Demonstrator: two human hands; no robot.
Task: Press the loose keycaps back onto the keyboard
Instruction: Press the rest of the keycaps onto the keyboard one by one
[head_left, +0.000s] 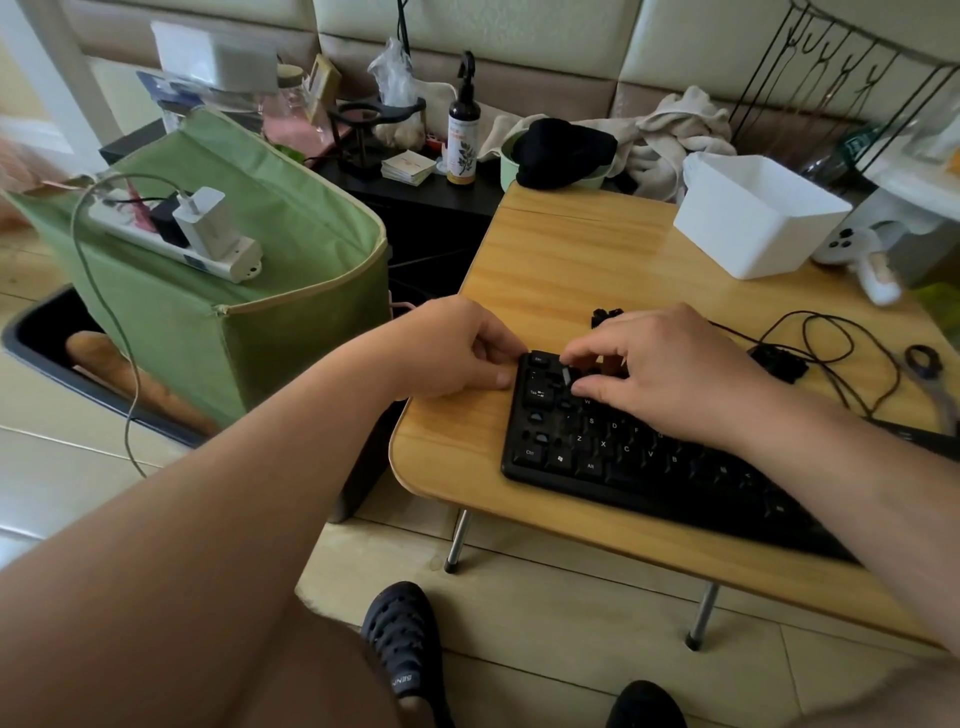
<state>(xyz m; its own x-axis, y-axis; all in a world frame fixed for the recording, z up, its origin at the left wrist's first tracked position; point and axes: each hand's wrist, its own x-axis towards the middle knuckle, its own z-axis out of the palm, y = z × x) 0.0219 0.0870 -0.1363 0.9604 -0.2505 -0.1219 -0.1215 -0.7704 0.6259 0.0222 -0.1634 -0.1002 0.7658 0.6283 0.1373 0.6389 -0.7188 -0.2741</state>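
Pinching a small keycap (567, 375) over the keyboard (623, 457) at frame centre, the right hand (660, 374) held it tilted; light, rigid and slippery, it probably wanted gripping by its sides. The left hand (457, 353), fingers curled, steadied the keyboard's corner on the bench (571, 249)

Keyboard (649, 457): right end cut off by frame edge and covered by right forearm. Upper rows under right hand (675, 374) hidden; several legends too small to read. Keycap (567, 375) between right thumb and fingers: legend not legible, seating cannot be told. Left hand (457, 353): fingertips curl at keyboard's top-left corner; contact partly hidden. Loose keycaps (607, 315) behind right hand mostly hidden; count unknown. Cable (831, 353): near end lost under right wrist. Scissors (930, 374) blurred, cut by right edge.
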